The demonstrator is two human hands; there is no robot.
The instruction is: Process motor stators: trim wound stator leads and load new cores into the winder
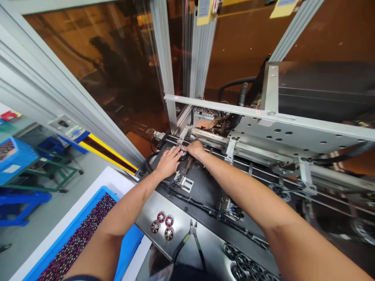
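Note:
Both my arms reach forward over the black machine bed to a small round part (183,155) in a fixture near its far left end. My left hand (169,160) lies palm down, fingers stretched out, with the fingertips at the near left side of that part. From the right, my right hand (195,149) comes in with its fingers curled and the thumb pointing left, close to the same part. What its fingers pinch, if anything, is too small to make out. Just in front of the hands sits a slotted metal bracket (186,184).
Wound motor stators (169,221), diagonal cutters (192,230) and several dark metal rings (243,261) lie on the steel ledge. A blue bin (129,244) full of stators stands at left. A metal rail (222,106) crosses behind my hands; aluminium posts (164,58) rise beyond.

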